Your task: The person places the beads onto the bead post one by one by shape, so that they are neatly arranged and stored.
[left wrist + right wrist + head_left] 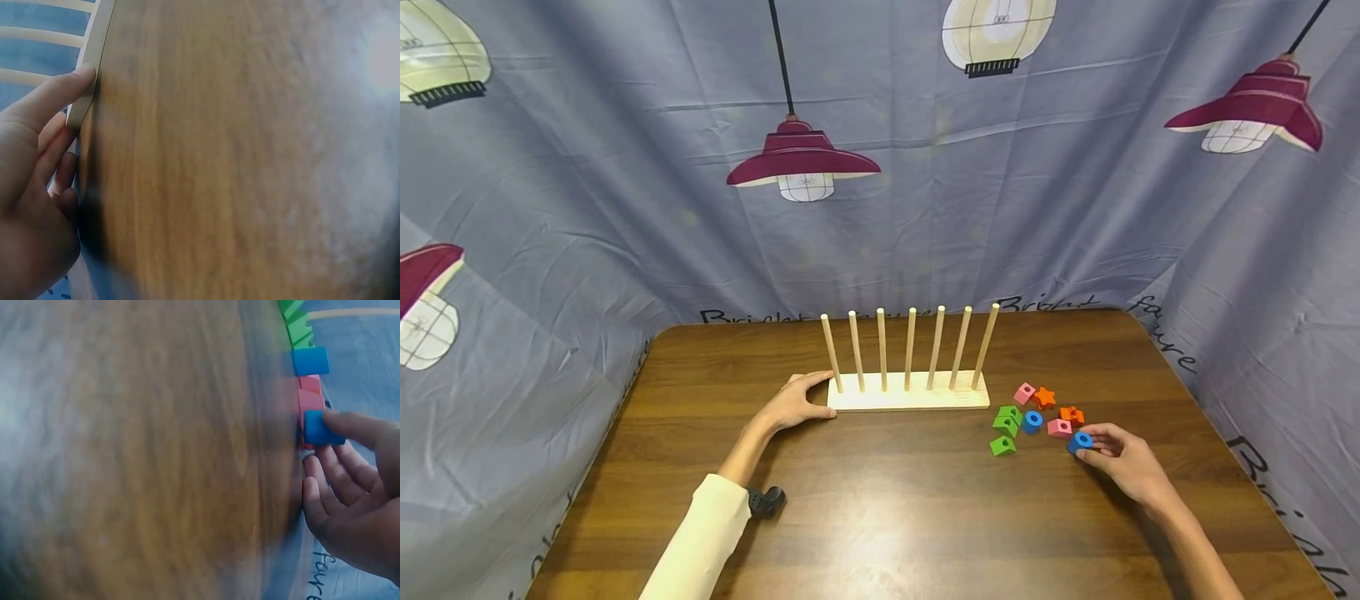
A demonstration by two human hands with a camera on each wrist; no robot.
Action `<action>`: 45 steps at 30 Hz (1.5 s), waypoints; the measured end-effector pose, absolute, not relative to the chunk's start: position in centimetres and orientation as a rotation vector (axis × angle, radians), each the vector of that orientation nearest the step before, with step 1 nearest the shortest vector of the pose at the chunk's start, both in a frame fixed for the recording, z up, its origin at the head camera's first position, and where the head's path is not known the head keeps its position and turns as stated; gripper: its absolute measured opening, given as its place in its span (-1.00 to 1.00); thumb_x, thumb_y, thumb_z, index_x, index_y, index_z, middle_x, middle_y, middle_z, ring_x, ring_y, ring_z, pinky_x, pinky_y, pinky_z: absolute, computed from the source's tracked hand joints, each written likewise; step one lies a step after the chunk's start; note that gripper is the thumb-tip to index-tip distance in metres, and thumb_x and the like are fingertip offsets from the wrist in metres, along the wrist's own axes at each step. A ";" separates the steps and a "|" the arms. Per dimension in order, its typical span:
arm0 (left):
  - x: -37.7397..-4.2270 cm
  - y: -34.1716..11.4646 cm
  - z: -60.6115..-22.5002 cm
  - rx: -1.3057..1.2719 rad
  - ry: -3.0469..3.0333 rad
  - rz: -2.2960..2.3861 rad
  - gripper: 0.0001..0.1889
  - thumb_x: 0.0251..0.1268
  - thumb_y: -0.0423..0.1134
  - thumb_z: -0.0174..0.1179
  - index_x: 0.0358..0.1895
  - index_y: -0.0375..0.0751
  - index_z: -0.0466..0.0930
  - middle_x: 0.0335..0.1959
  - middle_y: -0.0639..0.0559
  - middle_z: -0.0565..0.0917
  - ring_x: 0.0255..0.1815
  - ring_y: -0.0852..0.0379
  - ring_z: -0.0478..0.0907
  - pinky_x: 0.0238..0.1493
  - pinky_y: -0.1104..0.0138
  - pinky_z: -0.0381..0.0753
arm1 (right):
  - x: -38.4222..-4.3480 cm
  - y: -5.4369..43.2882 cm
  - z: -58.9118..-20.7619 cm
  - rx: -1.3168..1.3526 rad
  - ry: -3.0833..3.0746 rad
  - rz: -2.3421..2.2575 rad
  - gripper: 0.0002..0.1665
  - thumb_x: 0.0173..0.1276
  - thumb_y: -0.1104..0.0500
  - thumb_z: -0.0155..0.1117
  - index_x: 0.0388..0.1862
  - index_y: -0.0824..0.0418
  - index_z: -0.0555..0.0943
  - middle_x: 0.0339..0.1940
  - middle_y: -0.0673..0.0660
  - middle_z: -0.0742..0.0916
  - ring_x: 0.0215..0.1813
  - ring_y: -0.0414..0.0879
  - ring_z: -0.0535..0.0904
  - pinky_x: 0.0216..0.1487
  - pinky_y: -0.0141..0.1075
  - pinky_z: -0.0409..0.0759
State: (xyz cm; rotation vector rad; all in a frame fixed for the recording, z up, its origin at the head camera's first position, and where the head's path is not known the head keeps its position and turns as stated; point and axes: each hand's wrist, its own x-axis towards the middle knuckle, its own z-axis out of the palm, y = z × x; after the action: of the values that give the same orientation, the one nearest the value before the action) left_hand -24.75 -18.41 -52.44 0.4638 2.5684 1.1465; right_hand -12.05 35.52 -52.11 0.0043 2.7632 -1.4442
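In the head view a pale wooden peg rack (pixel 910 402), a flat base with a row of several upright rods, stands on the table. My left hand (pixel 792 403) grips the base's left end, thumb along the front edge; the left wrist view shows the thumb pressed on the base (pixel 81 107). Over at the right, my right hand (pixel 1129 467) pinches a blue round bead (pixel 1074 447) between thumb and fingers. The right wrist view has this blue bead (pixel 316 429) under the thumb, in front of a pink bead (pixel 307 400). Whether it touches the table is unclear.
Beside the right hand lie a second blue bead (pixel 1032 424), pink beads (pixel 1024 395), orange star-shaped beads (pixel 1044 398) and green beads (pixel 1002 447). They sit right of the rack on the brown table (pixel 865 508). A printed curtain (pixel 880 250) hangs behind the table.
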 end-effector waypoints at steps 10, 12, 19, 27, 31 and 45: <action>-24.9 -18.3 -52.2 0.456 2.585 1.148 -0.19 0.12 -0.10 0.49 0.47 -0.12 0.37 0.46 -0.20 0.33 0.44 -0.20 0.14 0.33 -0.20 0.19 | -12.8 34.0 -48.5 -0.035 2.796 -1.518 -0.51 0.35 0.15 0.43 0.12 0.41 0.57 -0.04 0.28 0.73 -0.10 -0.46 0.59 -0.13 -0.57 0.52; -24.9 -18.4 -52.1 0.459 2.586 1.143 -0.19 0.12 -0.10 0.49 0.47 -0.13 0.37 0.46 -0.20 0.33 0.44 -0.20 0.14 0.33 -0.20 0.19 | -13.2 33.0 -47.3 -0.097 2.808 -1.537 -0.54 0.35 0.17 0.43 0.11 0.41 0.58 -0.04 0.29 0.74 -0.10 -0.44 0.61 -0.13 -0.55 0.55; -24.7 -18.4 -52.1 0.452 2.586 1.136 -0.18 0.11 -0.11 0.50 0.46 -0.14 0.38 0.47 -0.18 0.34 0.44 -0.20 0.15 0.33 -0.19 0.20 | -15.0 28.0 -43.0 -0.363 2.682 -1.730 -0.60 0.34 0.28 0.40 0.10 0.43 0.57 -0.07 0.28 0.73 -0.07 -0.24 0.69 -0.11 -0.42 0.62; -25.0 -18.5 -52.4 0.453 2.583 1.141 -0.18 0.09 -0.11 0.51 0.46 -0.14 0.39 0.47 -0.19 0.33 0.45 -0.21 0.13 0.34 -0.20 0.19 | -17.6 21.2 -38.7 -0.554 2.559 -1.830 -0.62 0.34 0.27 0.41 0.10 0.35 0.60 -0.06 0.21 0.73 -0.03 -0.08 0.70 -0.04 -0.35 0.63; -25.1 -18.5 -52.5 0.454 2.583 1.129 -0.18 0.09 -0.11 0.51 0.46 -0.14 0.38 0.47 -0.18 0.33 0.45 -0.21 0.13 0.34 -0.20 0.19 | -19.1 17.8 -37.3 -0.660 2.510 -1.874 -0.63 0.32 0.32 0.41 0.09 0.36 0.61 -0.05 0.23 0.72 -0.02 0.01 0.69 0.03 -0.31 0.61; -25.3 -18.6 -52.7 0.440 2.569 1.160 -0.18 0.09 -0.12 0.52 0.46 -0.14 0.38 0.46 -0.16 0.34 0.42 -0.19 0.16 0.36 -0.18 0.17 | -23.6 8.0 -34.6 -0.950 2.503 -1.793 -0.66 0.34 0.23 0.42 0.08 0.26 0.69 -0.09 0.09 0.77 -0.07 -0.06 0.72 -0.02 -0.20 0.64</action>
State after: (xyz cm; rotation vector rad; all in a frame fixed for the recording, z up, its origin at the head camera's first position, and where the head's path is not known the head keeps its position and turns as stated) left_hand -25.30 -18.59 -52.71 0.4397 2.5691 1.1595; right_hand -23.61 7.97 -34.64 -0.9502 2.5035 -1.7932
